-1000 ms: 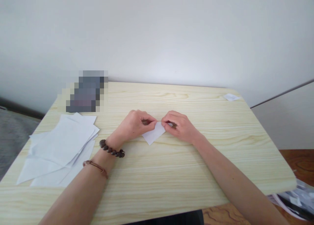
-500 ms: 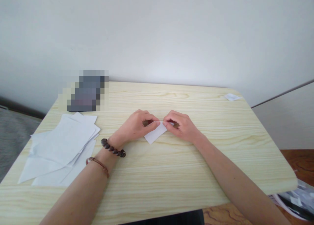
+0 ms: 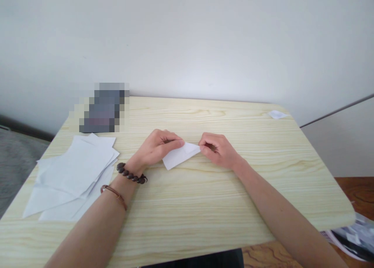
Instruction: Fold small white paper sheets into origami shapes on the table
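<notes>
A small folded piece of white paper (image 3: pixel 179 155) is held just over the middle of the table, between my two hands. My left hand (image 3: pixel 160 146) pinches its upper edge between thumb and fingers; two bracelets circle that wrist. At the paper's pointed right end, my right hand (image 3: pixel 218 149) closes thumb and forefinger on the tip. The paper's lower left corner points toward me. Part of its upper edge is hidden behind my left fingers.
Loose white paper sheets (image 3: pixel 78 170) lie overlapping at the left of the wood-grain table (image 3: pixel 204 205). Behind them is a blurred-out dark object (image 3: pixel 102 110). A small folded paper (image 3: pixel 277 114) rests near the far right corner. A bag-lined bin (image 3: pixel 355 236) stands below the right edge.
My hands have moved apart along the paper, the left one shifting left and the right one slightly right. More of the folded paper now shows between them, with its right tip visible.
</notes>
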Motion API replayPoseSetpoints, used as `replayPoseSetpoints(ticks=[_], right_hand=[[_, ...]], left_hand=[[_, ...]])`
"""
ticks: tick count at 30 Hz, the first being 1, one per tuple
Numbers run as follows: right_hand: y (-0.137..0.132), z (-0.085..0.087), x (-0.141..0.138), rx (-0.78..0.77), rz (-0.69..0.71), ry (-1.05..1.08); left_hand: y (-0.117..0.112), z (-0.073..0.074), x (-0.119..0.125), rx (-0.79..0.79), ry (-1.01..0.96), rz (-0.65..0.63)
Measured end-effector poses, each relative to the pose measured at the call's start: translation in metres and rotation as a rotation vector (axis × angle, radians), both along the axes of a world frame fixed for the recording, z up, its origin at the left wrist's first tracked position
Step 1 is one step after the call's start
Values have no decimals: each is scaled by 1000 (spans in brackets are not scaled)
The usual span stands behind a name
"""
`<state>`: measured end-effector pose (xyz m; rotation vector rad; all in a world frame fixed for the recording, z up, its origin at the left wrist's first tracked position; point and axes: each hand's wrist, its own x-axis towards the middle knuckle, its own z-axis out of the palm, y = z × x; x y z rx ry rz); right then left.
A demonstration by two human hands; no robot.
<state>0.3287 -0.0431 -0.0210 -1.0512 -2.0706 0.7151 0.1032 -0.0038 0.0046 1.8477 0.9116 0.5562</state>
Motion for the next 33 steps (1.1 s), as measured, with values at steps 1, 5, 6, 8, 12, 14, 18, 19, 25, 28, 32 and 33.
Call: replayPoseSetpoints(ticks=[1, 5, 6, 8, 12, 14, 18, 19, 25, 28, 32, 33], right_hand=[[0, 0, 2, -7, -15, 15], [0, 1, 6, -4, -78, 38], [0, 1, 6, 3, -79, 26], [0, 2, 4, 19, -58, -15], [-1, 2, -1, 34, -15, -87], [-1, 1, -2, 20, -30, -88], [1, 1, -1, -38, -68, -37], [1, 1, 0, -45, -69, -31], [1, 1, 0, -49, -76, -30], [0, 1, 0, -63, -77, -19], [0, 1, -1, -86, -95, -5], [0, 1, -2, -85, -105, -6]], left_hand=[[0, 0, -2, -27, 3, 31], [1, 1, -4, -4, 31, 29], [1, 1, -3, 18, 34, 7], [0, 1, -1, 52, 30, -27], [0, 0, 2, 95, 9, -65], [0, -1, 2, 111, 4, -92], [0, -2, 0, 93, -44, -56], [0, -3, 0, 92, -65, -35], [0, -6, 1, 118, -46, -27], [0, -8, 2, 92, -29, -37], [3, -11, 4, 88, -92, -76], [4, -12, 4, 101, -105, -92]])
